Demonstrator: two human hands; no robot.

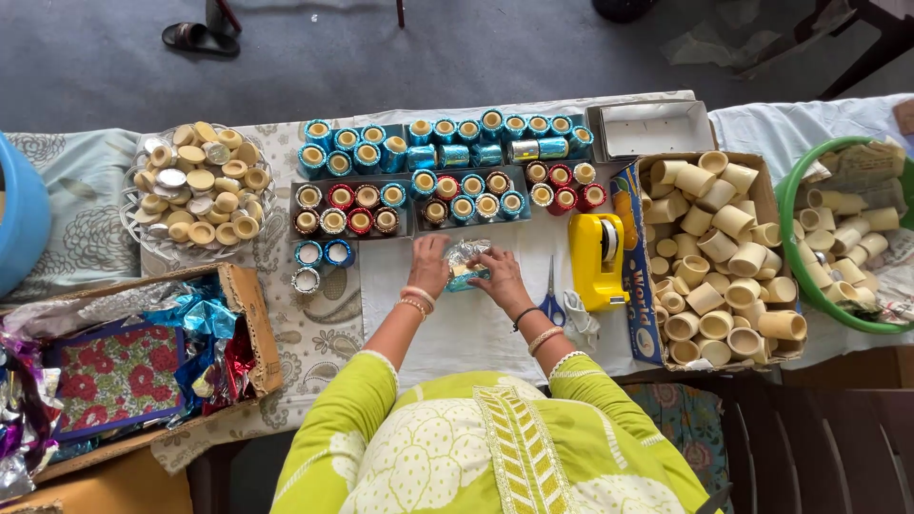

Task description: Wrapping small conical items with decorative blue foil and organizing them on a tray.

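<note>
Both hands work one piece mid-bench: left hand [430, 266] and right hand [502, 276] close around a small cup [466, 265] half covered in silver-blue foil. Fingers on both sides look curled in on it, pressing foil to the wall; exact fingertip contact is hidden by the knuckles.

Cup sits on the white cloth [447, 328], just below the trays of finished cups [457, 186], left of the scissors [552, 303] and the yellow tape dispenser [595, 259].

My read on doing this step well:
- Pin the cup with one hand, smooth with the other. Pulling from both sides will likely tear foil.
- Press from base up to the rim, then fold the excess inward, so the seam stays out of sight.
- Keep wraps tight; loose foil creases and probably springs back.
- Tape is within right-hand reach; seal the overlap before letting go.

Supply: bare cups in the box [719, 252] and green tub [843, 238] at right, foil scraps in the box [205, 328] at left, discs on the glass plate [200, 186] far left. Three wrapped cups [319, 262] stand loose beside the trays.
</note>
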